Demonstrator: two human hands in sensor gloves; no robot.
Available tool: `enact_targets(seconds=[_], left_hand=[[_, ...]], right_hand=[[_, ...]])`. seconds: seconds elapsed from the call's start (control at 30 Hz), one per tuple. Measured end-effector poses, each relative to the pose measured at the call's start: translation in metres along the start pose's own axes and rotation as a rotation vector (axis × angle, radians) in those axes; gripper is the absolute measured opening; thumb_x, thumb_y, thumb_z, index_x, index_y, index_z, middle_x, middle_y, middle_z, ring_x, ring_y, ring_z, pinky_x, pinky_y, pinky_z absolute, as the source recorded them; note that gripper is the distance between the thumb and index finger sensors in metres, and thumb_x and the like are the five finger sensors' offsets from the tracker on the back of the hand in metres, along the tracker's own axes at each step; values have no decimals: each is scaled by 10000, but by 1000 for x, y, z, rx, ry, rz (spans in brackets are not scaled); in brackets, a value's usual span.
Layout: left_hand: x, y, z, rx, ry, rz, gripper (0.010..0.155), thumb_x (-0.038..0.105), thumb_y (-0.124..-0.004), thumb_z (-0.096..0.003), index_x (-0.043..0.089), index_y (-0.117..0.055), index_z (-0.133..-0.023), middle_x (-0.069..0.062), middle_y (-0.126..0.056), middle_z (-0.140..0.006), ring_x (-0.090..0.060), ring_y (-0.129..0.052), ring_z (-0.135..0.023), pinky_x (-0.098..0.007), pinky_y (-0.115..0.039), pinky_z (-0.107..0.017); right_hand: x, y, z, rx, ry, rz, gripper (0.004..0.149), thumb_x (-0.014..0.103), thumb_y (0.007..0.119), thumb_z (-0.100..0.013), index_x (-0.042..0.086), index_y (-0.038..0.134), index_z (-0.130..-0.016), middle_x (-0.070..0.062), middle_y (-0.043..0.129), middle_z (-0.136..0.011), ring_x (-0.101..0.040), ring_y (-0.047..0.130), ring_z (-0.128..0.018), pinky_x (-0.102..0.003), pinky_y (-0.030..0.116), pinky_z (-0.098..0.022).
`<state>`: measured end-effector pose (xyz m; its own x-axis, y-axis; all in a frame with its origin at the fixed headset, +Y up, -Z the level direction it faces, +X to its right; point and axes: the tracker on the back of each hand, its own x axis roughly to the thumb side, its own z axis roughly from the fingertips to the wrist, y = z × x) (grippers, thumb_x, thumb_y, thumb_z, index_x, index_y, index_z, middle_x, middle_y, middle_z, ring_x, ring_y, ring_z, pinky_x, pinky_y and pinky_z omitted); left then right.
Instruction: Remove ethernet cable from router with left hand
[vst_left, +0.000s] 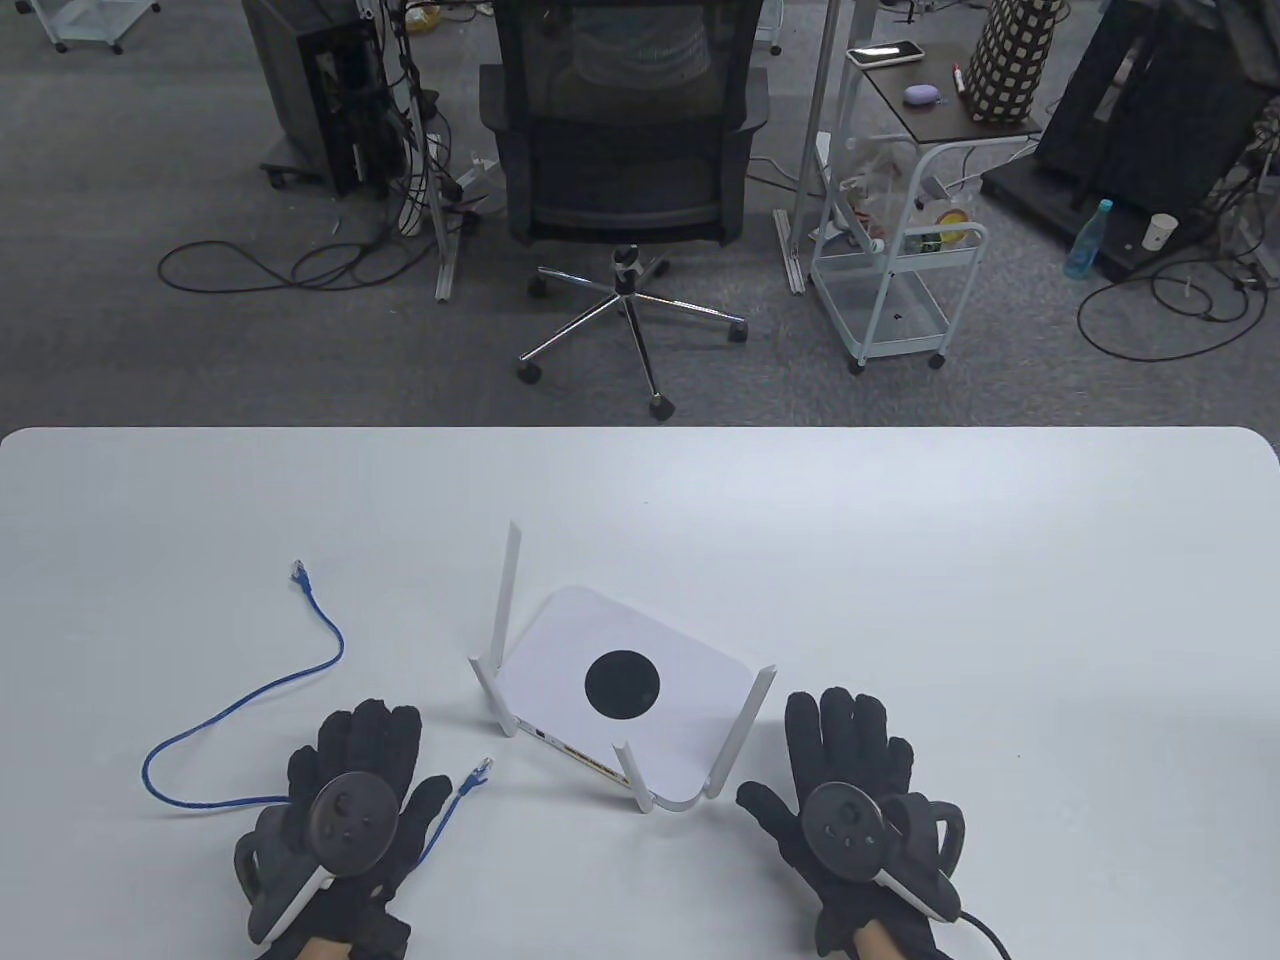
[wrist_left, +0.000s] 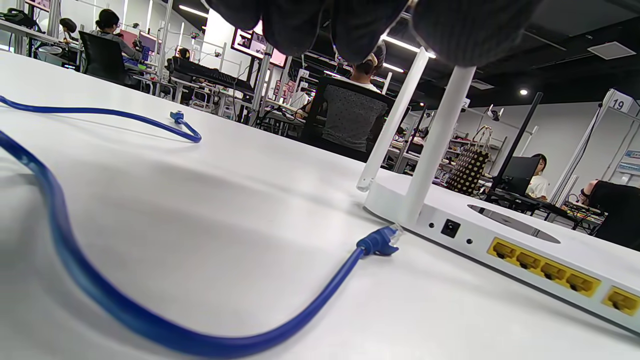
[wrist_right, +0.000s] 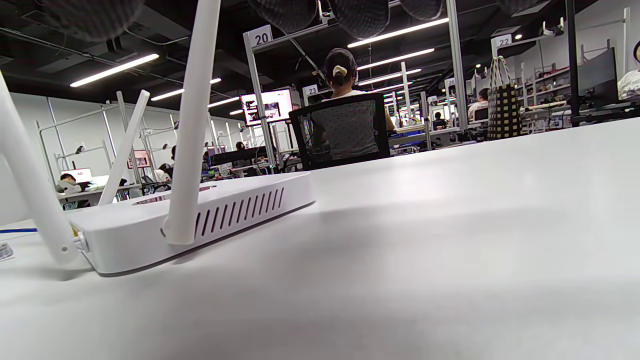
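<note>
Already, by our reading, the blue ethernet cable (vst_left: 240, 700) is free of the flat white plastic router with four upright antennas and a black disc on top (vst_left: 625, 690): its near plug (vst_left: 481, 770) lies on the white worktop (vst_left: 900, 560) just short of the router's port face, apart from it, and the left wrist view shows the yellow sockets (wrist_left: 545, 270) with nothing in them. The relation that matters is this one: the cable lies wholly to the left of the router, its run passing under or right beside our left hand (vst_left: 345, 800), looping toward the worktop's left edge and ending in the far plug (vst_left: 297, 572) toward the far side. The short free end by the near plug points diagonally from the left hand's thumb side toward the router's near-left corner, so the left hand is much the nearer; our right hand (vst_left: 850, 800) sits past the router's right side, well apart from the cable. Both hands lie palm down on the worktop near its near edge, fingers spread flat, holding nothing; whether the left palm presses on the cable we cannot tell. We judge little remains but to draw the plug further off.
</note>
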<state>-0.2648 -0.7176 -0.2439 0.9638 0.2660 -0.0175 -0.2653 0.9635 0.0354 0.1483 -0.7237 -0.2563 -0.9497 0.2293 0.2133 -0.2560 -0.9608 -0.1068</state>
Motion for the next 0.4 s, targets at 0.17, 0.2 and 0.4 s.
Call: enact_targets(seconds=[0.17,0.2,0.4], left_hand=[[-1,0,0,-1,3,0,739,525,-673,-549,221,-489,-1197,-182,-409,-1298,-459,-352,-1193,-674,-256,-793],[-1,0,0,-1,3,0,738,525,-674,-549,223,-489,-1197,-181,-409,-1298,-459,-353,-1193,-674,-257,-792],[-1,0,0,-3,2,-2,739,525,-674,-548,221,-491,-1197,-181,-411,-1298,-459,-353,-1193,-675,-258,-792]], right_hand=[[1,1,0,3,-2,5,933,682,575,-497,92,278,-1156,-292,266,-1165,-579,241,-1029,-790,361,-649],[1,1,0,3,-2,5,932,681,576,-497,92,279,-1156,-293,268,-1164,-578,241,-1029,-789,361,-649],[1,1,0,5,-2,9,930,678,579,-498,90,282,-1154,-292,272,-1164,-579,244,-1028,-789,363,-649]])
